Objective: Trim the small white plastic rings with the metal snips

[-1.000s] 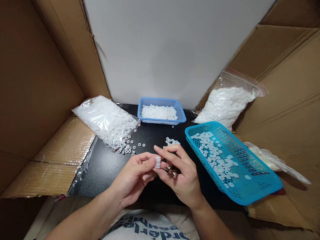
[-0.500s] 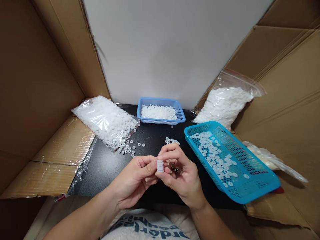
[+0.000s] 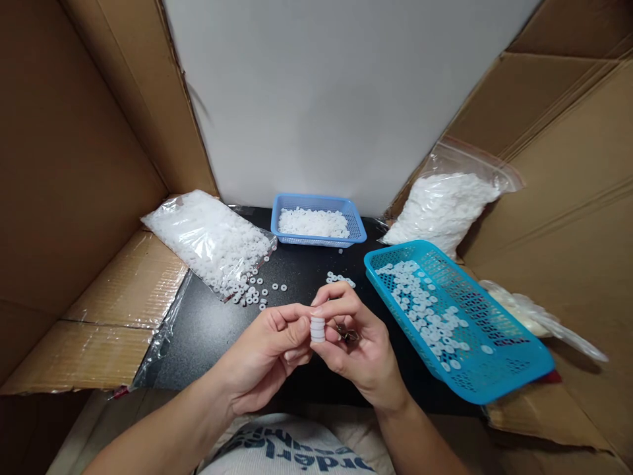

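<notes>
A short upright stack of white plastic rings [image 3: 317, 329] sits between my two hands, above the front of the black table. My left hand [image 3: 277, 343] is closed, its thumb and fingertips pressed against the stack's left side. With finger above and thumb below, my right hand [image 3: 359, 343] pinches the same stack from the right. A small bronze-coloured metal piece [image 3: 347, 333] lies within the curled fingers of my right hand; its exact kind is unclear. Beyond my hands, a small group of white rings [image 3: 340, 279] rests on the table.
A blue basket [image 3: 319, 241] of small white pieces stands at the back. On the right is a turquoise basket [image 3: 494, 392] with white rings. Plastic bags of white pieces lie left [image 3: 202, 231] and back right [image 3: 445, 204]. Cardboard walls [image 3: 568, 132] flank the black table [image 3: 198, 343].
Both hands keep their grip on the ring stack, with only a very slight shift. The baskets and bags have not moved.
</notes>
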Demonstrator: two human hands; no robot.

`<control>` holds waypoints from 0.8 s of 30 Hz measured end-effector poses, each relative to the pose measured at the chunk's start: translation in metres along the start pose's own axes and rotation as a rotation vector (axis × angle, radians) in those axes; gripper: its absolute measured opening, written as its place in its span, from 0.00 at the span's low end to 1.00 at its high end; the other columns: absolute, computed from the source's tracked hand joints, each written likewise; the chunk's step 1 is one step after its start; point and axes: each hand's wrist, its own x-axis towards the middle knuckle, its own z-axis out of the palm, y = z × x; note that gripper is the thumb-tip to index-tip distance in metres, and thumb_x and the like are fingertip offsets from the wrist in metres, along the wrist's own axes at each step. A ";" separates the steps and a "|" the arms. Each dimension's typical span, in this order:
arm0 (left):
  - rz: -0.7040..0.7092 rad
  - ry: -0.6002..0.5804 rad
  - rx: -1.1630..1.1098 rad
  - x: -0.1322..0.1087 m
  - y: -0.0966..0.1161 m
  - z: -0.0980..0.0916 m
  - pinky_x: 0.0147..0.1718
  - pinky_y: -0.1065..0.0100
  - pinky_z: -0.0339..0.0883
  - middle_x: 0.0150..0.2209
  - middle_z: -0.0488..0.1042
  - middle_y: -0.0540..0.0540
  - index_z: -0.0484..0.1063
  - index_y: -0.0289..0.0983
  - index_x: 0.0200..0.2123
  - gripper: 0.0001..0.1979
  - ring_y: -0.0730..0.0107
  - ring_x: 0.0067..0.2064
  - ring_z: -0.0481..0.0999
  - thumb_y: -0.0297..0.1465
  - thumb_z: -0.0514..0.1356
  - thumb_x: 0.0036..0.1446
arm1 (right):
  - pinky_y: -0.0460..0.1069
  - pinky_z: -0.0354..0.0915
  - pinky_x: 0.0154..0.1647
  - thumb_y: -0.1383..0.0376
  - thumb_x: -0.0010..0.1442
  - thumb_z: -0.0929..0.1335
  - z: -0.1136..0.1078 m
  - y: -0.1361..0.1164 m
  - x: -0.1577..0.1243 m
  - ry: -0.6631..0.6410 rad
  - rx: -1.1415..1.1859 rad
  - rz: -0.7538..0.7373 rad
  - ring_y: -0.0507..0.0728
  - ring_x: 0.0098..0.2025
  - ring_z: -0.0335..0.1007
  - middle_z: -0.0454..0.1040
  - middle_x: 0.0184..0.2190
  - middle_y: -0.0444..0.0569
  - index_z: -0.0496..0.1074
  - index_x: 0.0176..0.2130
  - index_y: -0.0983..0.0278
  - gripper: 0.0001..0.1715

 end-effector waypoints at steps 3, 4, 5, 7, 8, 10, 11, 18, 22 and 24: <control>-0.013 0.013 0.019 -0.001 0.000 0.000 0.23 0.81 0.56 0.26 0.76 0.47 0.85 0.29 0.31 0.16 0.85 0.24 0.62 0.37 0.79 0.46 | 0.42 0.58 0.24 0.69 0.60 0.74 -0.001 -0.001 0.000 -0.004 -0.006 0.004 0.44 0.25 0.54 0.66 0.44 0.42 0.76 0.43 0.53 0.13; -0.014 0.020 0.026 -0.001 0.000 0.000 0.24 0.81 0.57 0.26 0.77 0.47 0.85 0.30 0.30 0.16 0.84 0.24 0.64 0.37 0.79 0.45 | 0.42 0.58 0.24 0.69 0.60 0.74 -0.001 -0.001 -0.001 -0.007 -0.006 0.006 0.44 0.25 0.55 0.66 0.45 0.42 0.76 0.43 0.52 0.13; -0.012 0.027 0.031 -0.001 0.000 0.000 0.25 0.81 0.59 0.26 0.77 0.47 0.85 0.30 0.30 0.15 0.83 0.25 0.66 0.37 0.80 0.45 | 0.42 0.59 0.24 0.69 0.60 0.74 -0.002 -0.001 -0.001 -0.009 -0.007 0.008 0.44 0.25 0.55 0.66 0.45 0.42 0.76 0.44 0.52 0.14; 0.001 0.037 0.034 -0.001 0.000 -0.001 0.28 0.81 0.62 0.25 0.77 0.47 0.85 0.32 0.30 0.15 0.80 0.28 0.71 0.37 0.80 0.45 | 0.43 0.59 0.24 0.69 0.60 0.75 -0.003 0.000 -0.002 -0.010 -0.009 0.007 0.44 0.26 0.56 0.66 0.46 0.43 0.76 0.45 0.51 0.15; 0.008 0.040 0.034 -0.001 0.000 -0.001 0.28 0.81 0.63 0.25 0.77 0.47 0.85 0.32 0.29 0.15 0.79 0.28 0.72 0.37 0.80 0.44 | 0.43 0.58 0.24 0.69 0.60 0.75 -0.004 0.000 -0.002 -0.010 -0.009 0.003 0.44 0.26 0.56 0.66 0.46 0.43 0.76 0.45 0.51 0.16; 0.017 0.045 0.026 -0.001 0.000 0.000 0.28 0.81 0.63 0.25 0.78 0.47 0.85 0.32 0.28 0.14 0.80 0.28 0.71 0.36 0.80 0.44 | 0.43 0.58 0.23 0.69 0.60 0.74 -0.004 0.002 -0.002 -0.009 -0.009 -0.008 0.45 0.26 0.56 0.66 0.46 0.43 0.76 0.45 0.51 0.16; 0.018 0.044 0.019 -0.001 0.001 0.001 0.26 0.81 0.62 0.25 0.78 0.48 0.84 0.32 0.28 0.15 0.82 0.26 0.70 0.36 0.80 0.44 | 0.43 0.57 0.23 0.69 0.60 0.74 -0.005 0.002 -0.001 -0.007 -0.010 -0.016 0.45 0.26 0.56 0.66 0.46 0.43 0.76 0.45 0.51 0.16; 0.083 0.052 0.000 -0.001 0.003 0.001 0.31 0.80 0.69 0.28 0.82 0.45 0.83 0.32 0.33 0.16 0.75 0.32 0.79 0.34 0.80 0.44 | 0.43 0.65 0.26 0.68 0.62 0.73 -0.003 -0.001 -0.003 0.026 -0.150 -0.016 0.47 0.28 0.63 0.67 0.45 0.45 0.77 0.45 0.54 0.11; 0.109 0.014 0.009 -0.001 0.004 -0.002 0.26 0.81 0.65 0.26 0.82 0.46 0.81 0.33 0.35 0.11 0.77 0.28 0.78 0.30 0.77 0.50 | 0.44 0.67 0.26 0.67 0.61 0.75 -0.002 -0.004 -0.002 0.022 -0.170 0.000 0.47 0.28 0.65 0.67 0.45 0.46 0.78 0.44 0.54 0.11; 0.100 -0.011 0.007 -0.001 0.004 -0.003 0.23 0.82 0.61 0.28 0.84 0.44 0.81 0.34 0.36 0.10 0.78 0.27 0.78 0.29 0.76 0.53 | 0.44 0.66 0.24 0.66 0.60 0.75 -0.002 -0.004 -0.002 0.028 -0.157 -0.002 0.47 0.28 0.64 0.67 0.44 0.46 0.78 0.44 0.55 0.11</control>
